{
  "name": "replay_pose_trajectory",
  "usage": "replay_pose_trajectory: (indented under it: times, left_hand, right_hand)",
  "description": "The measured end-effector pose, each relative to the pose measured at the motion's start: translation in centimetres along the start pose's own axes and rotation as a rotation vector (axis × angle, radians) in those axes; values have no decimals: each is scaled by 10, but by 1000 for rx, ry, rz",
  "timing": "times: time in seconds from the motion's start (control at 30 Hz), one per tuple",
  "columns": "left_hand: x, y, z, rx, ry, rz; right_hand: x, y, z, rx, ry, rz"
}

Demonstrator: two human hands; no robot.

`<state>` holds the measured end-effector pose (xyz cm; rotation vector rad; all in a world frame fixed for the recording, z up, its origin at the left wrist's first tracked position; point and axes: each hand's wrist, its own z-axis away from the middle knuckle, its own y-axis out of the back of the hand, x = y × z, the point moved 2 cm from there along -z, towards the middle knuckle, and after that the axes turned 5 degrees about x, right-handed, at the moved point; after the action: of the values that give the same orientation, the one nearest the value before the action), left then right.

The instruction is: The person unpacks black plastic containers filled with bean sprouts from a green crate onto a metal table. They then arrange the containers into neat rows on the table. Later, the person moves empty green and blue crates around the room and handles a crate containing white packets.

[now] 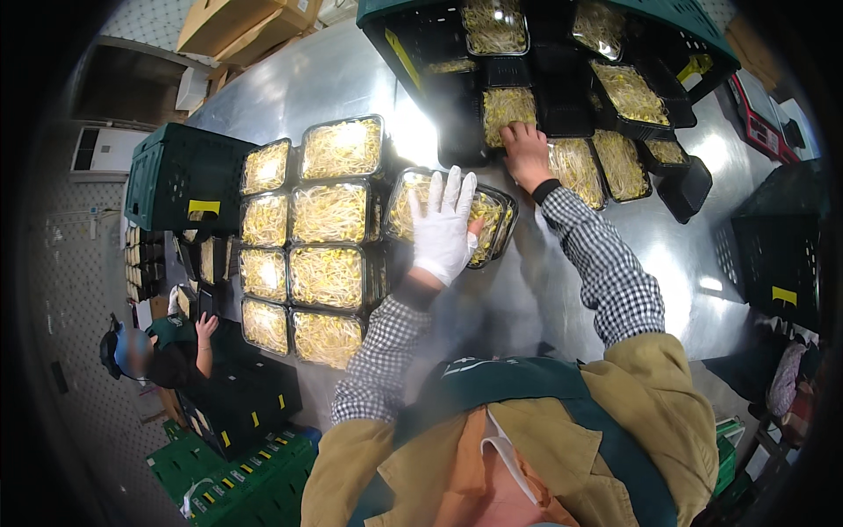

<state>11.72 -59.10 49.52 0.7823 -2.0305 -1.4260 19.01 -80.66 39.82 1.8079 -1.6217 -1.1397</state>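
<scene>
My left hand (444,227), in a white glove with its thumb bare, lies with spread fingers on clear-lidded packs of bean sprouts (402,214). More packs show at its right, overlapping at an angle. My bare right hand (525,155) reaches to a black tray of bean sprouts (508,105), its fingers bent over the near edge; the thumb is hidden. Other sprout trays (576,168) lie right of that hand. Left of my gloved hand, packed sprouts (327,277) stand in two columns of stacks.
A tipped dark green crate (665,16) with trays opens towards me at the back. Another green crate (174,178) is at the left, and one more (777,250) at the right. Red scales (757,122) stand at the far right. A co-worker (174,349) handles trays at the left.
</scene>
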Motion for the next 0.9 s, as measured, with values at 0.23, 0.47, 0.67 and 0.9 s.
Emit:
replay_pose_trajectory:
  times: [0.23,0.47,0.67,0.9]
  left_hand:
    - [-2,1,-2,38,5,144]
    - [-26,32,12,704,235,810]
    - [-56,73,46,694,363,1166]
    - [-6,67,53,41,-12,246]
  right_hand:
    - [23,54,-14,25,35,-467]
    - [-38,226,12,-84,416,-750]
    - [-81,274,108,-429,562,-1122]
    - [-84,141,199,-534,672,-889]
